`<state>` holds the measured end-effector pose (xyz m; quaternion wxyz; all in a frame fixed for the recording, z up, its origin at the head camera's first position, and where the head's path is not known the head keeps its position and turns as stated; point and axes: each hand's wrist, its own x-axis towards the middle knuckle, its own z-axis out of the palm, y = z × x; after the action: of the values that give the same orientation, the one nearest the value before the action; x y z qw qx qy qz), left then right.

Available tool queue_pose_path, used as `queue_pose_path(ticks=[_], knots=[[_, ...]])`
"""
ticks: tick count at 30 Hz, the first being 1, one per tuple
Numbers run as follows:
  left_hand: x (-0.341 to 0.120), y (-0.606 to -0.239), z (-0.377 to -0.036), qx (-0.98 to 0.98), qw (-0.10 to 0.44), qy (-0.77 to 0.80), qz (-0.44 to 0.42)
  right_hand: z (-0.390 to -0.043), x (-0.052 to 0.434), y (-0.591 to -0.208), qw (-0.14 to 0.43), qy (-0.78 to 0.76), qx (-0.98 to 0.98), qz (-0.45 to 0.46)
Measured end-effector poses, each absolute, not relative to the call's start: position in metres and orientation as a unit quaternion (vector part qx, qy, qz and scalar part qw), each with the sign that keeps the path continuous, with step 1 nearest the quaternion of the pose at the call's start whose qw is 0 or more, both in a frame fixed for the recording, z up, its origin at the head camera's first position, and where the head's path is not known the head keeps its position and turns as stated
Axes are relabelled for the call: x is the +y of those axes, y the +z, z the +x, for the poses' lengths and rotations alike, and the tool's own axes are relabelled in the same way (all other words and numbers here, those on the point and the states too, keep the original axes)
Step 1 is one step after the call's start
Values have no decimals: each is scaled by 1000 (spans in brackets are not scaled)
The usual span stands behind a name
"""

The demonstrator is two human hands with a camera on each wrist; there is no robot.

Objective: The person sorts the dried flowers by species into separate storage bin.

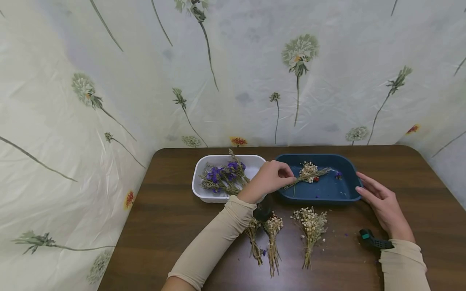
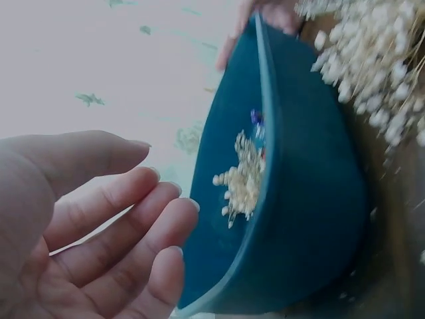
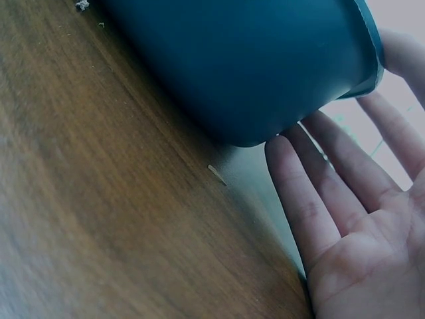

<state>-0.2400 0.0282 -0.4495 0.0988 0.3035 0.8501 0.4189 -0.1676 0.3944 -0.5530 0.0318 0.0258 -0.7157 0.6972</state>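
Observation:
My left hand (image 1: 268, 180) hovers over the near left end of the blue tub (image 1: 355, 199). Its fingers are loosely bent and hold nothing; in the left wrist view a gap shows between thumb and fingertips. Inside the tub lies a small bunch of dried cream flowers (image 1: 308, 172) with a red bit in it, and a purple blossom (image 1: 338, 175) lies to its right. My right hand (image 1: 386, 206) touches the tub's right end. In the right wrist view its fingers (image 3: 307, 199) are fairly straight against the tub's outside.
Left of the tub stands a white tub (image 1: 197, 186) holding purple and greenish dried flowers (image 1: 222, 176). On the brown table (image 1: 171, 226) in front lie a cream dried bunch (image 1: 309, 230) and two narrower bunches (image 1: 273, 238), partly behind the left wrist. Small crumbs are scattered nearby. A patterned curtain (image 1: 240, 72) rises behind.

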Motion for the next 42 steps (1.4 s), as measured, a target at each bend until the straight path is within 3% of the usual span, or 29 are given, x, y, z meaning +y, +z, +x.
queue_pose_path(ticks=[21, 30, 42], knots=[[52, -491, -139, 867, 92, 303, 385, -170, 395, -551, 28, 691, -722, 24], [62, -501, -118, 891, 90, 243, 374, -170, 395, -554, 30, 701, -712, 28], [63, -508, -118, 893, 97, 234, 371, -168, 393, -552, 34, 701, -712, 25]])
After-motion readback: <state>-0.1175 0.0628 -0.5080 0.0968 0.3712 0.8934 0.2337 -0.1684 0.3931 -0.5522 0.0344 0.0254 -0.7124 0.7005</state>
